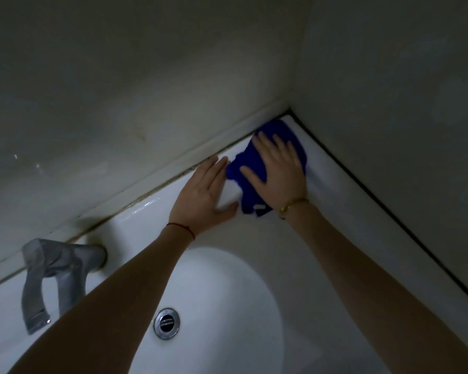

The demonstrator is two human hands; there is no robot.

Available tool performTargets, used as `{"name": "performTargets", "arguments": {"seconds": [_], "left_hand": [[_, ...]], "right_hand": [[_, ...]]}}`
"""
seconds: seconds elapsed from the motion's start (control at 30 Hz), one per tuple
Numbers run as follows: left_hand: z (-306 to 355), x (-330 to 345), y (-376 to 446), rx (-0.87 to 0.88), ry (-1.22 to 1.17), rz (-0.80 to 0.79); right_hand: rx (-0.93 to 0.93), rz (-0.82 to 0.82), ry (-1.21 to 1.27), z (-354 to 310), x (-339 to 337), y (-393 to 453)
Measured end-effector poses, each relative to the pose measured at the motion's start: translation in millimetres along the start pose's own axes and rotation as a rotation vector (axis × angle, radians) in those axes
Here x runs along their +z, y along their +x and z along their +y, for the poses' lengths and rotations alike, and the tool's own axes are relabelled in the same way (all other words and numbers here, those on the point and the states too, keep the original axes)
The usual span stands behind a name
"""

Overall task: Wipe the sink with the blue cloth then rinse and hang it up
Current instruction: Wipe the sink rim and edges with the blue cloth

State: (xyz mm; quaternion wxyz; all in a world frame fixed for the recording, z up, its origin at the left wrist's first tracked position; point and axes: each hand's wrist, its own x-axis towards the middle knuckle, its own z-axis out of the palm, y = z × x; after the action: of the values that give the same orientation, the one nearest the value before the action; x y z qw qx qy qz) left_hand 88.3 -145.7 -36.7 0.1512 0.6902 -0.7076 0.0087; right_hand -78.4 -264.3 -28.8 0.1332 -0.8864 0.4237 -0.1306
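Blue cloth [270, 157] is lying bunched on the sink [335, 201] ledge in the far corner, under the right hand [277, 171], which is pressing it flat with fingers spread and straight. Just beside it, the left hand [206, 195] is resting on the bare ledge, fingers together and thumb out, holding nothing. Wiping well probably means keeping even palm pressure, working out of the corner along the wall seam, then down into the basin below both hands

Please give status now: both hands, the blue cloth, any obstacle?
Right hand flat, pressing blue cloth on sink back corner. Left hand flat on ledge beside it. Nothing in the way.
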Motion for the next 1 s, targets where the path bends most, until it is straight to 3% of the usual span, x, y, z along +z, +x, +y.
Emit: {"name": "performTargets", "arguments": {"seconds": [0.1, 0.27, 0.53, 0.8, 1.0], "left_hand": [[-2, 1, 0, 0.001, 0.032, -0.01], [-2, 0, -2, -0.003, 0.029, -0.002], [-1, -1, -1, 0.01, 0.005, 0.035], [-5, 1, -2, 0.019, 0.014, 0.017], [-4, 3, -2, 0.035, 0.0, 0.065]], "right_hand": [[-0.147, -0.07, -0.031, 27, -11, 4], [-0.008, -0.104, -0.042, 53, -27, 18], [0.04, -0.003, -0.114, 67, -38, -70], [0.056, -0.069, -0.144, 51, -32, -30], [0.07, -0.041, -0.113, 72, -56, -118]]}}
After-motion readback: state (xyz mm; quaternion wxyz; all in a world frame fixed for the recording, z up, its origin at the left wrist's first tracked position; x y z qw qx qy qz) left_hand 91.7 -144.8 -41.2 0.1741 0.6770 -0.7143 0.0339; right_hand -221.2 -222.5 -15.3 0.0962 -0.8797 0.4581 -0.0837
